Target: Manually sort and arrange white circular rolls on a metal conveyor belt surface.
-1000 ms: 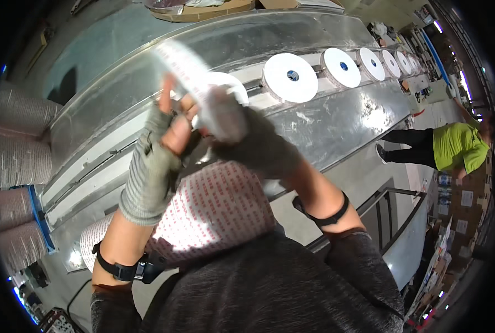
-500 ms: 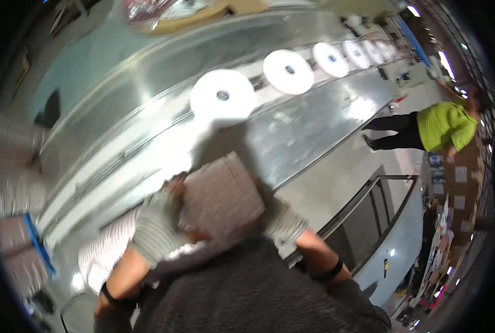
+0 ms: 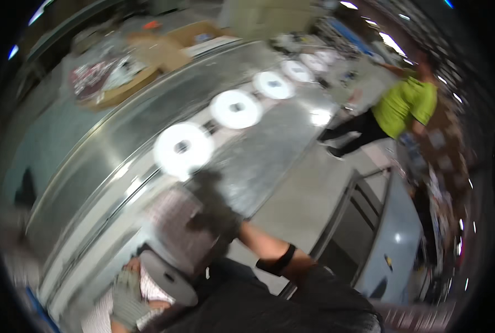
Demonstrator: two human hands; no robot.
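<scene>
A pinkish-brown block (image 3: 175, 213), blurred by motion, is in front of me at the metal worktop. My right hand (image 3: 217, 219), in a dark-looking glove, grips its right side; the fingers are smeared. Lower left, my left hand (image 3: 126, 299) wears a grey glove with bare fingertips. Its fingers curl round a pale, finely ridged stack of discs (image 3: 150, 291) lying on its side. A grey disc with a dark centre hole (image 3: 168, 277) faces me at the end of that stack, just below the block.
A row of several white discs with dark hubs (image 3: 236, 108) runs away along the metal worktop (image 3: 247, 150). An open cardboard box (image 3: 119, 91) sits beyond it. At right stand a grey-topped table (image 3: 397, 238) and a person in a lime-green shirt (image 3: 405, 105).
My left hand has left the block and moved down to the stack of discs. The block has moved left and down with my right hand on it. The view has shifted too.
</scene>
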